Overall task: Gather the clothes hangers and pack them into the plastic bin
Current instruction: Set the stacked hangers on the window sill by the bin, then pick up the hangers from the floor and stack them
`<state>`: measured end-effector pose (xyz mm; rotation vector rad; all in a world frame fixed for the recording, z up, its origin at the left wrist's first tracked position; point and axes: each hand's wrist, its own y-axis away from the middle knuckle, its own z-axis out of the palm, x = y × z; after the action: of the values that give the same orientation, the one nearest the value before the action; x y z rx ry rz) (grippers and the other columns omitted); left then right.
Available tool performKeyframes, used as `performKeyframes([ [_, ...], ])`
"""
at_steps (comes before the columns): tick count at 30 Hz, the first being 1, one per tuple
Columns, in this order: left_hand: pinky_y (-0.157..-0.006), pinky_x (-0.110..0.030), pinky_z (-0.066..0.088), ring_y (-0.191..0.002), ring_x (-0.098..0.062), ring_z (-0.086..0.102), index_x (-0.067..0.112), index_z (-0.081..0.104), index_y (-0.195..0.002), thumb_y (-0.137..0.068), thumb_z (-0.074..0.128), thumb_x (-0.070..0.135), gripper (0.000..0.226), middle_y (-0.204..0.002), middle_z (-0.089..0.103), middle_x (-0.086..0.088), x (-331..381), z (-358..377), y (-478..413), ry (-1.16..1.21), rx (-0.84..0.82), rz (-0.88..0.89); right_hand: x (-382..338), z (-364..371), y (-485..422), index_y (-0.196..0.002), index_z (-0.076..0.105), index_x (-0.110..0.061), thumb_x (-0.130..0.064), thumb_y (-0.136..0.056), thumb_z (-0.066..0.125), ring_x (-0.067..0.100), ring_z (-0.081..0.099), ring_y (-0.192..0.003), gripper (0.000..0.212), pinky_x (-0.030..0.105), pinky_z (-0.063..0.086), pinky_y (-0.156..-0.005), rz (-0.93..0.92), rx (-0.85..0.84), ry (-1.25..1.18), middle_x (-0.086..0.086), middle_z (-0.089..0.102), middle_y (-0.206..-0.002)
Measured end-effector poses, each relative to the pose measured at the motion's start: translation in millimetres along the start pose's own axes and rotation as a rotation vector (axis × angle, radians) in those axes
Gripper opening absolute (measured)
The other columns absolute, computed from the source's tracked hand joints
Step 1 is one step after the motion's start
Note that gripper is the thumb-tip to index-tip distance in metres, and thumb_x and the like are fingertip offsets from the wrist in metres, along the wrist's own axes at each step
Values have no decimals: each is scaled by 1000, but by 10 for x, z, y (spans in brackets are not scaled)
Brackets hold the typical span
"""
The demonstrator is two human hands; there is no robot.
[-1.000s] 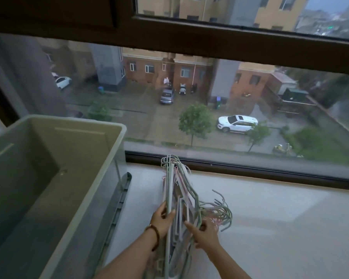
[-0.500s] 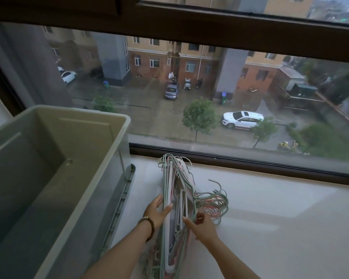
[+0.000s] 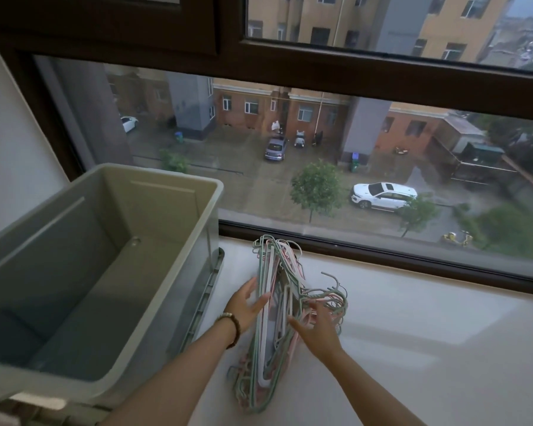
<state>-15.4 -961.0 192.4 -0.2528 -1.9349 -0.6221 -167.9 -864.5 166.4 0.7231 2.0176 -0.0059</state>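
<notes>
Head view shows the hangers (image 3: pixel 271 318) bunched between my straight left fingers (image 3: pixel 250 287) and right fingers (image 3: pixel 315 307) on the surface (image 3: pixel 412 333), none yet in the plastic bin (image 3: pixel 166 182).

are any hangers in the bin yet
No, the plastic bin shows only its bare floor; the hangers are bunched on the sill beside it.

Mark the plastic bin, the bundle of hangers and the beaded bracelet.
plastic bin (image 3: pixel 160 210): head view, far inner wall.
bundle of hangers (image 3: pixel 268 348): head view, white hanger mid-bundle.
beaded bracelet (image 3: pixel 235 329): head view, dark beads at the wrist.
</notes>
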Motion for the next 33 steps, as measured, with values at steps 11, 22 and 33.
performKeyframes([
  [11, -109, -19, 19, -137, -7, 28, 27, 24, -146, -95, 42, 42, 56, -147, 33, 9, 1087, -1691, 1085, -222, 420, 427, -1982, 20, 418, -146, 28, -27, -47, -87, 58, 13, 16, -145, 69, 34, 21, -116, -654, -52, 196, -8, 12, -158],
  [22, -119, -40, -3, -146, -14, -1, 37, 4, -147, -94, 23, 55, 59, -158, 0, 10, -512, -4206, 3002, -572, 918, -51, -4010, 2556, 1705, -148, 19, -34, -55, -88, 52, 4, -10, -143, 72, 29, -7, -115, -1290, -367, 355, -22, -6, -153],
  [33, -118, -44, 0, -146, -18, 1, 36, -3, -147, -54, -14, 88, 107, -158, 0, 8, -2605, -5313, 5450, -560, 1130, -694, -4395, 5505, 3571, -150, 17, -29, -54, -89, 51, 13, -7, -147, 74, 35, -5, -118, -1504, -880, 457, -7, -1, -160],
])
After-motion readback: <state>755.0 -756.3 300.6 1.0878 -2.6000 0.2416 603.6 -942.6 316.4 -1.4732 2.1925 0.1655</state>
